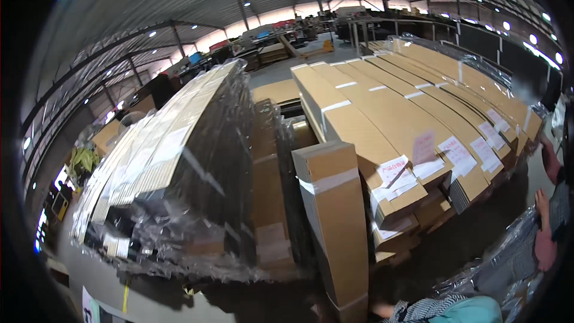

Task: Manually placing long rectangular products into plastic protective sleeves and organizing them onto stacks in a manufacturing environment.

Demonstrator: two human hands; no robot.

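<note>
Neither my left hand nor my right hand shows in the head view. Nearest to me, a tall bundle of flat cardboard (335, 215) stands on end, slightly tilted, with white bands round its upper and lower parts. Low on its right side is another person's hand (382, 310), partly hidden, below a striped sleeve (421, 309) and a rounded teal piece of cloth (472, 311). Behind the upright bundle lie long cardboard bundles (371, 125) side by side, with white bands and printed paper labels (394, 176) near their ends.
On the left stands a stack of pale-edged cardboard (161, 143) in clear plastic film (197, 227). At the right edge another person's hand (542, 206) and pink sleeve (544, 250) show beside more film. A yellow pallet jack (323, 51) stands far back in the hall.
</note>
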